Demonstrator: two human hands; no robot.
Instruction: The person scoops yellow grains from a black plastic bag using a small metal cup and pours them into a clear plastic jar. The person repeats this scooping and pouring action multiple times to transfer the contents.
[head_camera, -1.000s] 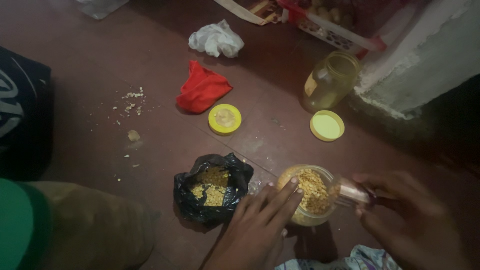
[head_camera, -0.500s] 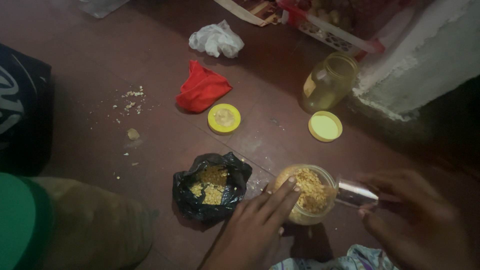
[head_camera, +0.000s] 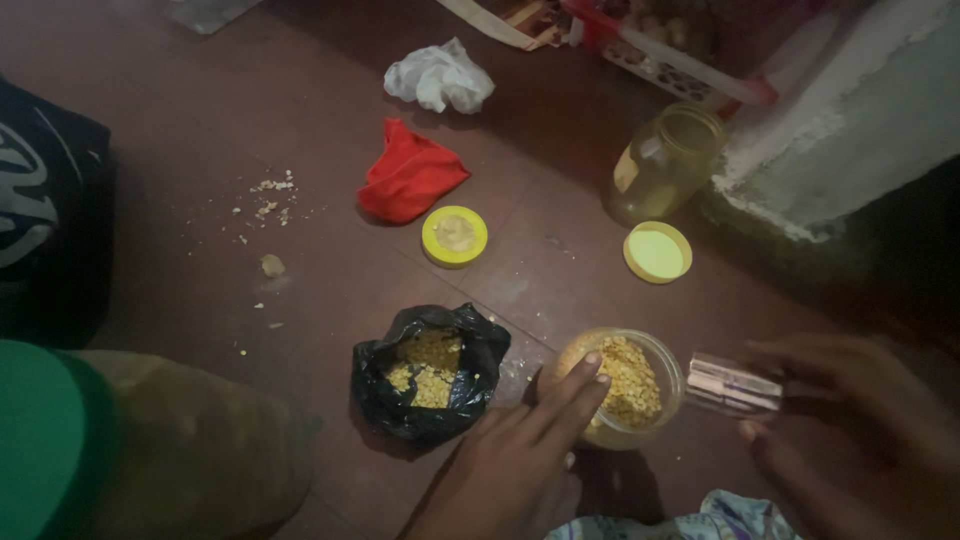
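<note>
1. Your left hand rests on the near-left side of the open jar, fingers spread and laid along its rim and wall; it steadies the jar more than it clasps it.
2. The jar stands upright on the reddish floor, just in front of you, right of centre. It is clear and filled almost to the mouth with yellow split grains.
3. Your right hand is closed on a small shiny, ribbed container, held on its side with one end just beside the jar's right rim. Whether it touches the rim you cannot tell; the frame is dim and soft there.
4. A black plastic bag sits just left of the jar, mouth open, with more of the same yellow grains inside. Bag and jar are near but apart.
5. Two yellow lids lie flat on the floor beyond: one past the bag, the other past the jar.
6. A second, empty-looking yellowish jar stands further back, just beyond the right-hand lid, near a whitish wall edge.
7. A red cloth lies just beyond the left-hand lid; a crumpled white bag lies past it.
8. Spilled crumbs are scattered on the floor to the left, well apart from the jar.
9. Your knee in tan cloth fills the lower left.
</note>
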